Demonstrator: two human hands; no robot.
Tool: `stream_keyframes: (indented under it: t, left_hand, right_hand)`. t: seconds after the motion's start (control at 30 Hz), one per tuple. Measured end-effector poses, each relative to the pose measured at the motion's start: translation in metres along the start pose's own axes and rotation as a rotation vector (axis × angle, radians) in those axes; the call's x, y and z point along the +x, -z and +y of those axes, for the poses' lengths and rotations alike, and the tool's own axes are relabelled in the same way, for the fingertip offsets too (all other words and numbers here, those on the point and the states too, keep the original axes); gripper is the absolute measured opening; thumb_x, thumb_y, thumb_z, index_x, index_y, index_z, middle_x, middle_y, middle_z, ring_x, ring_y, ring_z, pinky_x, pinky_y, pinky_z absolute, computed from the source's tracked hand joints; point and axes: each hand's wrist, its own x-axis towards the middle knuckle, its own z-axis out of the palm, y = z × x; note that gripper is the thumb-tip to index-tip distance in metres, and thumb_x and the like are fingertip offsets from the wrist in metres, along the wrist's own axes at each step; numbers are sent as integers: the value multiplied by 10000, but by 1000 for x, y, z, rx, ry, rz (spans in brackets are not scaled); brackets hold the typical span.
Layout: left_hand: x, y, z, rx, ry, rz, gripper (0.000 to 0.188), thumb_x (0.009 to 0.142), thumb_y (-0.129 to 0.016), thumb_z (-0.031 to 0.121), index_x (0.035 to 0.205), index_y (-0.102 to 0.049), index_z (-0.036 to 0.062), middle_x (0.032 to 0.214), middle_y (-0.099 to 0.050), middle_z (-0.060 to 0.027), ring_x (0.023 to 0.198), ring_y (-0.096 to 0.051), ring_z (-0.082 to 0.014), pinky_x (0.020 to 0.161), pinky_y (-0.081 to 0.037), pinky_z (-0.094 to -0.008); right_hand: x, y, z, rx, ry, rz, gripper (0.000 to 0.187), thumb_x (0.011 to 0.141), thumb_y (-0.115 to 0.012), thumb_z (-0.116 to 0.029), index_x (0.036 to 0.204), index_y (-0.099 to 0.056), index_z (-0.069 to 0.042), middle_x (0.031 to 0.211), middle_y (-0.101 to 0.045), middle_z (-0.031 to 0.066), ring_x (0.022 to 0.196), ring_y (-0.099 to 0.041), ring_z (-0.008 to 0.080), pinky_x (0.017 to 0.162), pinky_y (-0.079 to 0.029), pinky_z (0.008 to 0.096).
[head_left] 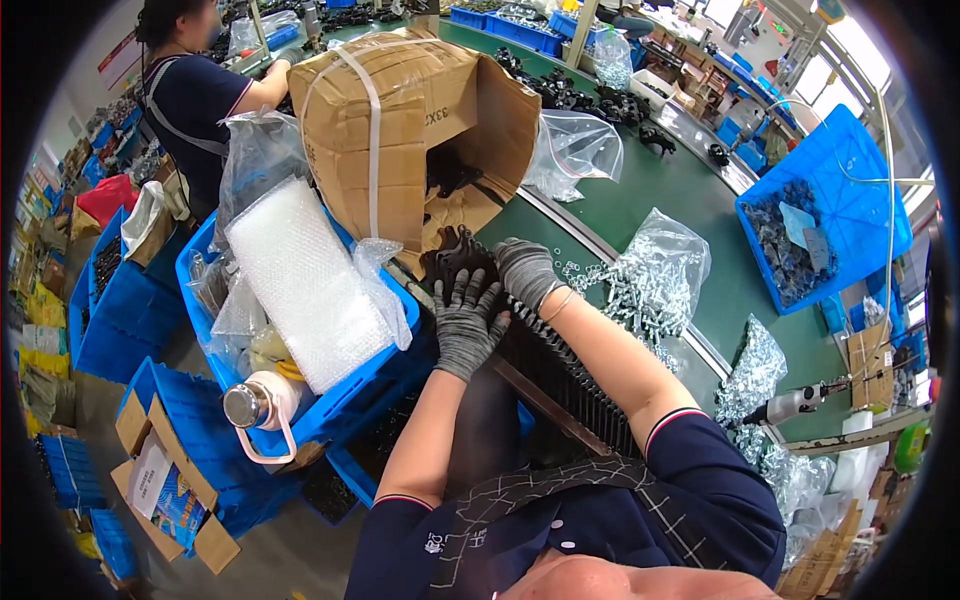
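My left hand [466, 322], in a grey striped work glove, lies with fingers spread against a cluster of dark moulded-looking parts [455, 254]. Close beside it, my right hand [526, 270], gloved the same way, has its fingers curled over the far end of these black parts; its fingertips are hidden. A long row of thin black parts [580, 385] stands packed side by side along the table's near edge, running under my right forearm toward my body. Just beyond my hands, an open cardboard box [400, 140] lies on its side with more black parts [452, 176] inside.
A blue crate [405, 300] with bubble wrap [305, 285] and a drinking bottle [262, 402] stands left. On the green table [660, 170] are bags of small metal parts [650, 275], a tilted blue bin [850, 200] and a power screwdriver [795, 403]. Another person [190, 100] works at far left.
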Motion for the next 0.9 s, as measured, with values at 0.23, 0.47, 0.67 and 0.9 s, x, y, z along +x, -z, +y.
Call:
stream_keyframes:
  t: [0.23,0.47,0.67,0.9]
  left_hand:
    - [2,2,2,14,-10,-1,511,833,-587,432,1275,-577,176,1426,-438,-110,1366,-317,-321,1134,-103,-571]
    - [2,2,2,39,-20,-13,506,841,-575,428,1279,-571,174,1437,-429,-102,1369,-313,-319,1134,-97,-568]
    - [3,2,4,44,-18,-26,516,847,-571,426,1295,-556,169,1444,-423,-99,1374,-307,-317,1137,-88,-562]
    - [1,-2,2,67,-31,31,548,825,-586,435,1286,-563,139,1416,-452,-109,1367,-327,-307,1133,-119,-576]
  right_hand:
    - [2,4,-7,-45,-84,-63,184,840,-588,-236,928,-657,-91,935,-672,109,921,-655,285,759,-509,439]
    - [-6,-3,-9,-73,-78,126,271,843,-587,-276,1015,-614,-68,951,-667,116,976,-635,292,845,-462,461]
    - [3,5,-6,-40,-86,-148,337,825,-560,-244,1087,-563,-32,1009,-651,144,964,-632,321,889,-420,487]
    - [-1,3,-13,-95,-112,-50,365,839,-602,-330,1062,-581,-42,1069,-637,162,1029,-616,301,946,-389,477]
